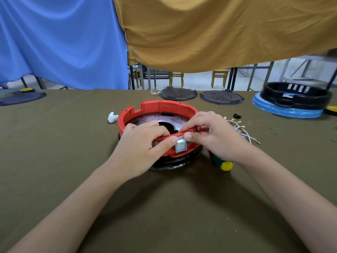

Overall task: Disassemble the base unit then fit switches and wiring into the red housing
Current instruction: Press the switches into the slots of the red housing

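Observation:
The red ring-shaped housing sits at the table's middle on a black base, with a metal plate inside it. A grey rocker switch sits in the housing's near wall. My left hand grips the near rim, fingers inside and thumb pressing beside the switch. My right hand pinches the rim and the switch's upper right corner. White wires with brass terminals lie just right of the housing.
A screwdriver with a green and yellow handle lies under my right wrist. A white wad lies left of the housing. Two dark round plates sit at the back, a black housing on a blue disc at far right.

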Demonstrator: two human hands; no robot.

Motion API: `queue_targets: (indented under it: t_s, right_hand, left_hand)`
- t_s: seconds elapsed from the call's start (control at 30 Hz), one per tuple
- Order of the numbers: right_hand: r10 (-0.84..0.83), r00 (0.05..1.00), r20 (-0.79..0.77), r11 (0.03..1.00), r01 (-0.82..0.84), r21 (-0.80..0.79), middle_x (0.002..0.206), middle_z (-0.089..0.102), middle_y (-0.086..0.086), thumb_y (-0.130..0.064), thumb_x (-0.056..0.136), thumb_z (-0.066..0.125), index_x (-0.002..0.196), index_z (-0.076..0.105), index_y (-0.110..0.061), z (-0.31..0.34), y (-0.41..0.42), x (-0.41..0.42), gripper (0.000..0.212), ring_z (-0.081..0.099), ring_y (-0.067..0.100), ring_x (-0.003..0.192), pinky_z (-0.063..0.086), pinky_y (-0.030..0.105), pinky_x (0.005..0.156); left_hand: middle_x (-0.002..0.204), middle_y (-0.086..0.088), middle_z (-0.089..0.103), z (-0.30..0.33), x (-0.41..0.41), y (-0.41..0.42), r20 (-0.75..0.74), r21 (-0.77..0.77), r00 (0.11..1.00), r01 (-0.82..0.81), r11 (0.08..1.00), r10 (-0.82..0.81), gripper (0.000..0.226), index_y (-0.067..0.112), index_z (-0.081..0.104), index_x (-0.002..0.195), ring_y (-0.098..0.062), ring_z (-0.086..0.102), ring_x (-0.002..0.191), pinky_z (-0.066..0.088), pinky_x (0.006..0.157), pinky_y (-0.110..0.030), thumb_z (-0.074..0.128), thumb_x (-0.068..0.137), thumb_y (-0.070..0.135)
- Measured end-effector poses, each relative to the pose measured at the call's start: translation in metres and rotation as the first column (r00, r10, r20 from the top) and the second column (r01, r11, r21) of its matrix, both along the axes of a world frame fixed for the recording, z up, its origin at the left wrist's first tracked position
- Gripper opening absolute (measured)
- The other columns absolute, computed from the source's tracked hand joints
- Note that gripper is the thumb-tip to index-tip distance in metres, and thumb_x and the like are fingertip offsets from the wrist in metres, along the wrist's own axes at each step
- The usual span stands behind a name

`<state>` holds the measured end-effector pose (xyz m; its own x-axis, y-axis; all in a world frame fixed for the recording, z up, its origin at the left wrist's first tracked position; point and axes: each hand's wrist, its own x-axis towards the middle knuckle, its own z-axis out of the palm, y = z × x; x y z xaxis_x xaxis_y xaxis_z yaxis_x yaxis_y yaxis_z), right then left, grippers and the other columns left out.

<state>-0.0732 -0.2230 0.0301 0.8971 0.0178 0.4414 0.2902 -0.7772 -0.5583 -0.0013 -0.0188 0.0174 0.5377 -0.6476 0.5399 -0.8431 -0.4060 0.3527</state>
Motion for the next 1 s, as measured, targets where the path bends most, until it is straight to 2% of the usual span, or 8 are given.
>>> queue_targets:
  t_s: [0.13,0.23,0.33,0.5,0.67,0.83,0.9,1.0]
  right_hand:
    - [-0.017,1.000,0.014,1.000,0.016,0.004,0.088,0.061,-0.017,-0.023,0.087,0.072,0.085,0.071,-0.038,0.002,0.002,0.001,0.014,0.047,-0.008,0.089,0.034,0.018,0.070]
    - [-0.008,1.000,0.009,1.000,0.008,-0.022,0.093,0.061,-0.019,-0.027,0.089,0.069,0.092,0.072,-0.037,0.001,0.000,0.001,0.010,0.047,-0.007,0.094,0.035,0.020,0.074]
    - [0.010,1.000,-0.008,0.998,-0.010,-0.062,0.110,0.060,-0.015,-0.033,0.093,0.064,0.108,0.070,-0.036,0.001,-0.004,-0.002,0.017,0.044,0.001,0.110,0.037,0.024,0.090]
    - [-0.002,0.991,-0.135,0.976,-0.027,-0.216,0.141,0.044,-0.016,-0.036,0.086,0.072,0.140,0.049,-0.030,-0.006,-0.005,-0.008,0.059,0.018,0.004,0.141,0.019,0.029,0.115]
    - [0.009,0.995,-0.104,0.975,-0.032,-0.220,0.133,0.044,-0.014,-0.036,0.088,0.070,0.140,0.049,-0.031,-0.007,-0.003,-0.009,0.056,0.023,0.004,0.131,0.024,0.027,0.107]
    - [-0.005,1.000,0.022,0.968,0.010,-0.252,0.119,0.050,-0.015,-0.039,0.093,0.061,0.136,0.052,-0.030,-0.010,0.009,-0.012,0.044,0.028,0.003,0.120,0.024,0.015,0.095]
    - [-0.031,0.997,0.073,0.954,0.051,-0.294,0.116,0.050,-0.015,-0.040,0.093,0.060,0.134,0.053,-0.029,-0.014,0.017,-0.011,0.042,0.029,0.004,0.118,0.024,0.014,0.093]
    - [-0.070,0.991,0.117,0.943,0.104,-0.317,0.113,0.049,-0.012,-0.042,0.092,0.062,0.129,0.056,-0.026,-0.018,0.022,-0.009,0.042,0.030,0.006,0.115,0.023,0.015,0.093]
  left_hand:
    - [0.073,0.014,0.055,0.000,0.002,0.000,-0.018,-0.023,1.000,-0.004,1.000,0.003,0.036,0.026,0.070,0.085,-0.006,0.056,0.074,0.044,0.077,-0.044,0.046,0.094,0.052]
    - [0.077,0.017,0.056,0.001,0.002,0.002,0.019,0.019,1.000,-0.008,1.000,0.008,0.036,0.030,0.066,0.086,-0.005,0.056,0.079,0.042,0.082,-0.043,0.042,0.094,0.055]
    - [0.081,0.017,0.055,0.004,0.005,0.006,0.008,0.039,1.000,-0.008,0.999,0.007,0.039,0.033,0.062,0.087,-0.006,0.054,0.088,0.033,0.090,-0.039,0.037,0.089,0.062]
    - [0.085,0.019,0.051,0.003,0.005,0.010,0.080,0.163,0.996,-0.059,0.985,0.047,0.037,0.037,0.053,0.088,0.001,0.049,0.088,0.033,0.091,-0.037,0.045,0.078,0.072]
    - [0.079,0.019,0.049,0.008,0.007,0.012,0.078,0.192,0.995,-0.068,0.979,0.054,0.042,0.036,0.049,0.079,-0.002,0.048,0.085,0.027,0.094,-0.034,0.040,0.074,0.077]
    - [0.098,0.014,0.049,0.016,0.018,0.031,0.040,0.179,0.998,-0.050,0.983,0.044,0.044,0.037,0.059,0.099,-0.003,0.045,0.099,0.017,0.104,-0.028,0.050,0.070,0.070]
    - [0.102,0.012,0.051,0.016,0.020,0.035,0.002,0.211,0.999,-0.045,0.977,0.045,0.046,0.035,0.060,0.103,-0.006,0.044,0.103,0.021,0.107,-0.030,0.050,0.069,0.064]
    - [0.101,0.009,0.055,0.014,0.021,0.033,-0.068,0.237,0.998,0.027,0.971,-0.011,0.031,0.027,0.060,0.104,-0.012,0.042,0.103,0.036,0.091,-0.028,0.065,0.080,0.045]
